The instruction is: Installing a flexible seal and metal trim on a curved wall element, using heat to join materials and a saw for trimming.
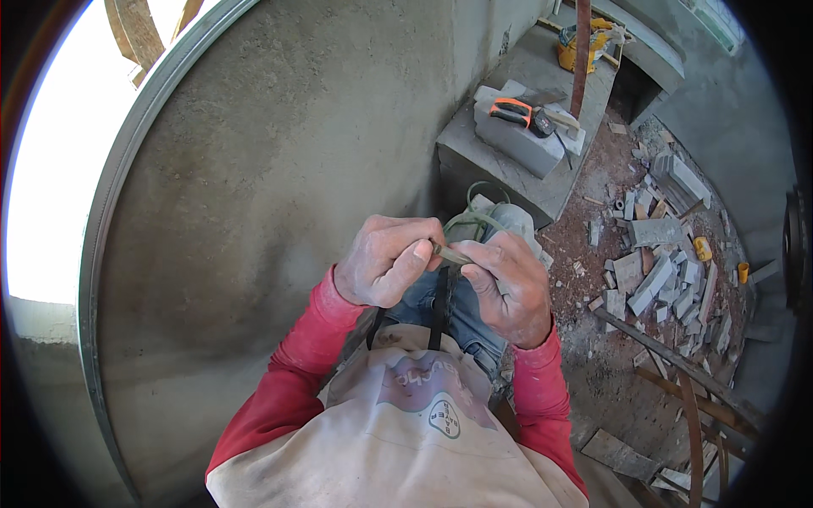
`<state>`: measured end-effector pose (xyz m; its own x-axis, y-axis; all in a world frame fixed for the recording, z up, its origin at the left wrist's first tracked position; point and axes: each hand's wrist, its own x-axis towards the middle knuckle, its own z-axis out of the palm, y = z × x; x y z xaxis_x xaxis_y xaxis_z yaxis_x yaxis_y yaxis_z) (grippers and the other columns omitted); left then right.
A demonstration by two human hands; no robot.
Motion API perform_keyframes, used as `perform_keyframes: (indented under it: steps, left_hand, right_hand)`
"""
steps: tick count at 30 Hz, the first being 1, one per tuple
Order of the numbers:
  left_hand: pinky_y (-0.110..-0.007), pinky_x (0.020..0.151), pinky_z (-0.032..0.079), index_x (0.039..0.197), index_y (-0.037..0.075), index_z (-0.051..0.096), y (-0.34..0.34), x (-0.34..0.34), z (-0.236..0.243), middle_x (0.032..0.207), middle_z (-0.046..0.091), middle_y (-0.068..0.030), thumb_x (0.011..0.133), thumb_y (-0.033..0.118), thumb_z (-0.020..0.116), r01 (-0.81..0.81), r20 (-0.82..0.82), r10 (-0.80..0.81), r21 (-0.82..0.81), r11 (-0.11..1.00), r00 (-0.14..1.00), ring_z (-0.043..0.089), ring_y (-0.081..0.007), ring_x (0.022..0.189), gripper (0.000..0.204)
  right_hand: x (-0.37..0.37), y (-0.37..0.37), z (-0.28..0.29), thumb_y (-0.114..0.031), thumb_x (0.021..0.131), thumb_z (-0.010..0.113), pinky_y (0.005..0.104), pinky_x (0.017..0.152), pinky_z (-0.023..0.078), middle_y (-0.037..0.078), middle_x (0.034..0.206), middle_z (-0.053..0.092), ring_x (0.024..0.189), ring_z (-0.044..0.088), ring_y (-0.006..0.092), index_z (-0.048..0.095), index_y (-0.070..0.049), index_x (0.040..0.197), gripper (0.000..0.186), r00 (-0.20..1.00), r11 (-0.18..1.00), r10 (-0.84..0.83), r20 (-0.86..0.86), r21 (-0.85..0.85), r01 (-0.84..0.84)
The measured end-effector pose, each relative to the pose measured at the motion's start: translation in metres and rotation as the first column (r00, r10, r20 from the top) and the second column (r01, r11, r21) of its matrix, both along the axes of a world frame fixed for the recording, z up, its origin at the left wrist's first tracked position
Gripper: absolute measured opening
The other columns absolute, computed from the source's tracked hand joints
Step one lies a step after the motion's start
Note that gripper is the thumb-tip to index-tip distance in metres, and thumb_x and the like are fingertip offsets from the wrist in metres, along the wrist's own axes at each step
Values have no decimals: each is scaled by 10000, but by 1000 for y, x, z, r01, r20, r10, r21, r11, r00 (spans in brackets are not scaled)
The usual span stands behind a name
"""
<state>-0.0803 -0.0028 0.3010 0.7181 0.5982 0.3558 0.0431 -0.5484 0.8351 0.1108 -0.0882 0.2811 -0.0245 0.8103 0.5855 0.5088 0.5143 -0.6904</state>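
Note:
My left hand [388, 258] and my right hand [508, 284] meet in front of my body, both closed on a short straight stretch of translucent greenish tube [452, 254]. The left thumb and fingers pinch its left part, while the right fingers grip just beside them. Loops of green hose [474, 218] rise behind my hands, over my jeans [470, 315]. Dust coats my fingers. Whether the straight stretch joins the loops is hard to make out.
A curved plastered wall [254, 152] stands left beside a bright opening. A concrete ledge [474, 165] carries pale blocks [508, 140], an orange-black tool [511, 110] and a yellow bag [576, 51]. Rubble [652, 284] and wooden boards [694, 406] lie on the floor at right.

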Motion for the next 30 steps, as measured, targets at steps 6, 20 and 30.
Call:
perform_keyframes:
  steps: [6, 20, 30]
  left_hand:
    - [-350, 588, 483, 935, -9, 612, 9, -1, 10, 731, 611, -120, 1030, 255, 434, 118, -135, -106, 88, 989, 985, 610, -282, 614, 332]
    - [-394, 610, 499, 983, 42, 601, -3, -3, 15, 766, 646, -134, 1019, 242, 489, 47, -353, 18, 173, 984, 936, 645, -344, 671, 232]
    - [-273, 463, 306, 851, 33, 541, -26, 21, 1, 549, 413, -14, 938, 206, 594, -214, -78, 209, -67, 975, 975, 375, -83, 479, 201]
  right_hand:
    - [16, 4, 2, -129, 808, 737, 357, 656, 395, 46, 764, 530, 710, 525, 233, 700, -75, 1045, 246, 992, 1000, -1, 125, 21, -2]
    - [18, 10, -7, -78, 802, 730, 358, 676, 391, 42, 800, 551, 740, 529, 238, 673, -91, 1079, 283, 980, 997, 37, 197, 59, -50]
    - [-17, -2, -46, -116, 925, 679, 272, 792, 474, 94, 989, 631, 891, 596, 157, 574, -12, 1077, 212, 798, 976, 95, -596, -101, -191]
